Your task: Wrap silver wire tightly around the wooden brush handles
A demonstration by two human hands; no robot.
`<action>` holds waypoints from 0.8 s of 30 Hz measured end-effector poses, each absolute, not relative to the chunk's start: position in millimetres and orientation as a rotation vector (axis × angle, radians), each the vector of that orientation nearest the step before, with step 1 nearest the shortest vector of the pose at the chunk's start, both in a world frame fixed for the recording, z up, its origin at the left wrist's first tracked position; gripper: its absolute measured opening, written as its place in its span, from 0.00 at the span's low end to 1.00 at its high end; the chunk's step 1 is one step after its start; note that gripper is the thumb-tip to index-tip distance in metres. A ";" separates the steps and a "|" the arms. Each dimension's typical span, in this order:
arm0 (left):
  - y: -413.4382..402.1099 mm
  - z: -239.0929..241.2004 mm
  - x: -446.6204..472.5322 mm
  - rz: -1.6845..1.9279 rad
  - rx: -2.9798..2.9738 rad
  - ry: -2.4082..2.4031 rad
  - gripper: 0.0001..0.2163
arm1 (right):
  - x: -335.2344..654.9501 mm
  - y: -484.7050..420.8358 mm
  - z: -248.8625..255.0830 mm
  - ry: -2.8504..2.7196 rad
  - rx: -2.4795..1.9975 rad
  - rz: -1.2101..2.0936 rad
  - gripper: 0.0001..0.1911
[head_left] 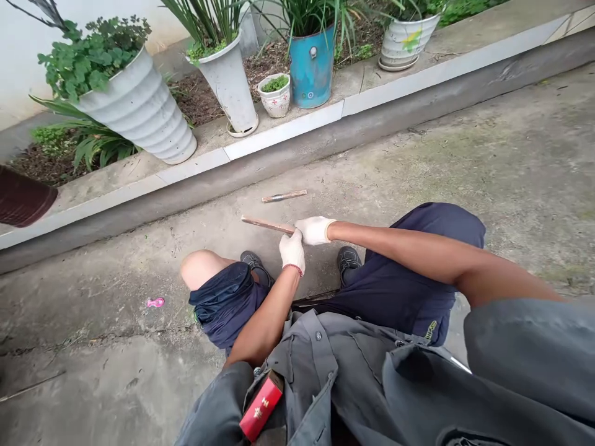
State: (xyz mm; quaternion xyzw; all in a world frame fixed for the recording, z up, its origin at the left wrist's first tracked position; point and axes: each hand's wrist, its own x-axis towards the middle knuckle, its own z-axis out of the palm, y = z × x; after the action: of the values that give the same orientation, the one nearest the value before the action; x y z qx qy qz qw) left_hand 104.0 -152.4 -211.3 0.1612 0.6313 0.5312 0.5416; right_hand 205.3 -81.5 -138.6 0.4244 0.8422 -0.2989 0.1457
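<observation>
I sit low over a concrete floor, knees apart, wearing white gloves. My right hand (315, 230) is closed around one end of a thin brownish stick (266, 224) that points left, just above the ground. My left hand (292, 251) sits directly beside and below the right, fingers curled at the same end of the stick; whether it grips the stick is hard to tell. A second short stick (284, 196) with a dark band lies loose on the concrete a little beyond my hands.
A raised kerb (297, 133) runs across the back, carrying ribbed white planters (142, 108), a tall white pot (230, 83), a small white pot (276, 97) and a blue pot (311, 68). A pink scrap (155, 302) lies at left. A red packet (261, 406) sticks from my shirt pocket.
</observation>
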 end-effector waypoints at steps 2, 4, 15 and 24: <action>-154.2 -197.7 102.0 1.235 0.457 1.548 0.12 | 206.6 -76.4 -130.7 2.442 1.238 -0.893 0.22; -156.3 -181.8 97.0 1.172 0.589 1.536 0.14 | 211.3 -71.5 -119.6 2.452 1.263 -0.942 0.18; -102.2 -96.0 2.7 0.955 0.644 1.324 0.24 | 241.8 -47.4 -99.7 1.907 1.157 -2.417 0.20; -72.3 -69.3 5.9 1.038 0.886 1.163 0.26 | 221.9 -59.1 -87.6 2.269 0.912 -1.994 0.24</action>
State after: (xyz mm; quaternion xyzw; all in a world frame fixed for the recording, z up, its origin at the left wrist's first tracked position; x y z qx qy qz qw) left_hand 5.9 -72.3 -69.3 0.3860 0.5067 0.4520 0.6244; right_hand 221.9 -59.1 -87.6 0.2891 0.7191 -0.6319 -0.0068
